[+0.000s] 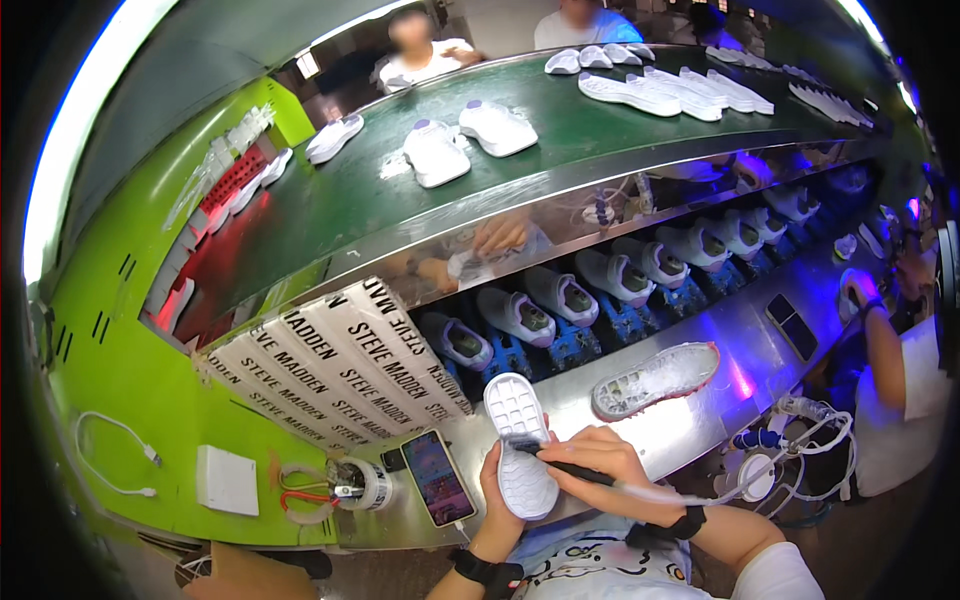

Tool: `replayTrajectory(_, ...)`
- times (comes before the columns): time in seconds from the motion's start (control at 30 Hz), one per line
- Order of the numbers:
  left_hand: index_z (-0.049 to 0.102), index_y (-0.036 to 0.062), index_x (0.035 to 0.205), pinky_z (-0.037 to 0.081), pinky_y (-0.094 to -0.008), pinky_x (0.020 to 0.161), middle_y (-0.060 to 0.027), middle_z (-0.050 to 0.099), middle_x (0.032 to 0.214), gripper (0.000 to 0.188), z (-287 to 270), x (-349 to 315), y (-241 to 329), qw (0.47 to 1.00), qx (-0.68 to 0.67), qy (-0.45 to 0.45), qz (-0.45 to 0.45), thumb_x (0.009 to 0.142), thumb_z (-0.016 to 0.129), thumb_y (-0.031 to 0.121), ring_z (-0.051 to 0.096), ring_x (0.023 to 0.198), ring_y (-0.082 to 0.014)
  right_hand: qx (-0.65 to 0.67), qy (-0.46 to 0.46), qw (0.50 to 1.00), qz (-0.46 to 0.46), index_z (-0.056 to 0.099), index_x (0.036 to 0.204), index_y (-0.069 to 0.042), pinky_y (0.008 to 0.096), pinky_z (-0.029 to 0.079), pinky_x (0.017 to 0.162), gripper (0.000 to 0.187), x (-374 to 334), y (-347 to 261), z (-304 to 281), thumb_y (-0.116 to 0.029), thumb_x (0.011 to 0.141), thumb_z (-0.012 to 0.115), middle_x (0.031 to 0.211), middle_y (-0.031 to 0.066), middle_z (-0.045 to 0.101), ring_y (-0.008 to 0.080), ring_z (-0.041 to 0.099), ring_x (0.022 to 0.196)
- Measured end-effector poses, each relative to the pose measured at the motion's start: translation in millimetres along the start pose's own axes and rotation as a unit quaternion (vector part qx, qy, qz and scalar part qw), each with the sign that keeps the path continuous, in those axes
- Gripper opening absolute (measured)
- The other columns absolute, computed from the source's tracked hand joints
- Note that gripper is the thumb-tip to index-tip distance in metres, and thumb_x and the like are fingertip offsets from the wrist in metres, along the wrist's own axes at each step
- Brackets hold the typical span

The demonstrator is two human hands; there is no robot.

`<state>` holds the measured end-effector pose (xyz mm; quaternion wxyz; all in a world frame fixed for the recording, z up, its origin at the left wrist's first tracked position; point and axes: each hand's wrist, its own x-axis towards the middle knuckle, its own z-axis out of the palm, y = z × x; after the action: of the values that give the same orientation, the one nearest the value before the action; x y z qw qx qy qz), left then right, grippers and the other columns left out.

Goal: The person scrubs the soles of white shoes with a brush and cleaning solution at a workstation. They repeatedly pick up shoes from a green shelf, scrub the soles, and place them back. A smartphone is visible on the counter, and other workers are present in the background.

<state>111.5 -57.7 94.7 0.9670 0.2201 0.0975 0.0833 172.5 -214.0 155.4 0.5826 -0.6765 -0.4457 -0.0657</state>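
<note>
My left hand (494,488) is wrapped round a white shoe sole (514,398) and holds it tilted up above the bench edge, its gridded inner side facing me. In my right hand (602,458) is a brush (580,471) with a dark handle, and a thin clear tube trails from its back end. The dark bristles touch the sole across its middle. On the metal bench to the right lies another sole (655,380), pale with a reddish edge. My left fingertips are partly hidden behind the sole.
Behind the bench runs a row of pale shoes (518,314) on blue holders. Beyond it a green conveyor (330,215) carries white soles (436,152). A phone (438,480), a tool cup (370,486) and a paper-covered panel (335,365) stand left. A co-worker's hand (857,290) is right.
</note>
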Motion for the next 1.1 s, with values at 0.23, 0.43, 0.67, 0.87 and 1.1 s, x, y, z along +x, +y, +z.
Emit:
replayTrajectory(0.23, 0.033, -0.0056, 0.137, 0.046, -0.0401, 0.091, -0.0214, 0.053, 0.115, 0.077, -4.6, 12.6, 8.0, 0.997, -0.01, -0.054, -0.062, 0.084, 0.05, 0.047, 0.054, 0.103, -0.0303, 0.307, -0.162, 0.895, 0.28, 0.068, 0.105, -0.001, 0.0223, 0.051, 0.065, 0.024, -15.9, -2.2, -1.7, -0.019, 0.094, 0.055, 0.08, 0.0071, 0.069, 0.0093, 0.064, 0.07)
replayTrajectory(0.43, 0.036, -0.0072, 0.135, 0.049, -0.0411, 0.09, -0.0256, 0.054, 0.118, 0.074, -11.1, 24.1, 25.9, 0.976, -0.009, -0.143, -0.163, 0.081, 0.052, 0.041, 0.059, 0.101, -0.0351, 0.37, -0.231, 0.828, 0.352, 0.067, 0.1, 0.003, 0.0248, 0.054, 0.076, 0.022, -12.7, 6.8, -17.2, -0.012, 0.093, 0.053, 0.097, 0.0115, 0.068, 0.0167, 0.068, 0.08)
replayTrajectory(0.67, 0.045, -0.0069, 0.128, 0.05, -0.0368, 0.091, -0.0222, 0.06, 0.114, 0.049, 11.7, 28.4, 34.1, 0.947, 0.065, -0.099, -0.299, 0.088, 0.048, 0.02, 0.063, 0.1, -0.0291, 0.199, -0.266, 0.943, -0.006, 0.068, 0.099, 0.001, 0.0271, 0.052, 0.074, 0.018, -5.0, 9.8, -26.9, -0.011, 0.088, 0.058, 0.096, 0.0119, 0.069, 0.0169, 0.068, 0.078)
replayTrajectory(0.87, 0.05, 0.0, 0.126, 0.043, -0.0286, 0.098, -0.0155, 0.051, 0.13, 0.037, 39.1, -9.1, 29.4, 0.838, 0.517, -0.159, -0.079, 0.09, 0.051, 0.005, 0.054, 0.114, -0.0207, 0.185, -0.295, 0.937, 0.039, 0.066, 0.096, 0.002, 0.0313, 0.051, 0.079, 0.017, -7.8, 3.4, -46.4, -0.011, 0.088, 0.059, 0.091, 0.013, 0.069, 0.0234, 0.066, 0.087)
replayTrajectory(1.1, 0.049, 0.0012, 0.127, 0.039, -0.0301, 0.101, -0.0125, 0.047, 0.134, 0.034, 54.9, -16.4, 41.3, 0.85, 0.471, -0.179, -0.157, 0.095, 0.039, 0.008, 0.048, 0.121, -0.0196, 0.19, -0.321, 0.926, 0.064, 0.067, 0.098, 0.001, 0.0325, 0.05, 0.081, 0.02, -7.5, 7.2, -53.4, -0.014, 0.089, 0.058, 0.096, 0.0119, 0.068, 0.0241, 0.066, 0.09)
